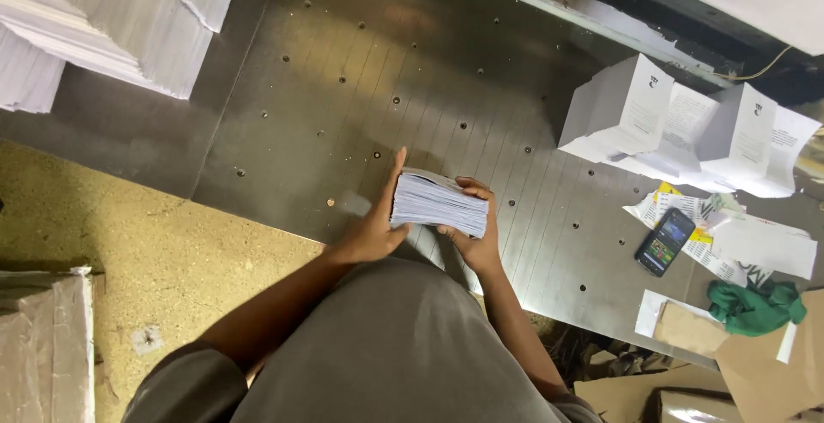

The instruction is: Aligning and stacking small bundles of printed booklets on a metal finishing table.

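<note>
A grey metal table (360, 71) dotted with small round holes fills most of the view, with a speckled yellowish floor (129, 217) to its near left. The person stands at the table's front edge holding a stack of paper sheets (439, 202) just above the surface. The left hand (378, 221) is pressed flat against the stack's left end, thumb raised along its side; the right hand (474, 230) grasps the right end, fingers curled over the top edge. Judged by its thickness, the stack is moderately heavy, the loose sheets smooth and liable to fan or slide apart, so a hold at both ends with inward pressure looks sound. Tall piles of white paper (103, 20) stand at the far left. To the right lie cut white bundles (687, 123), a phone (664, 241) resting on printed scraps, a green cloth (755, 307) and brown cardboard (764, 371).
</note>
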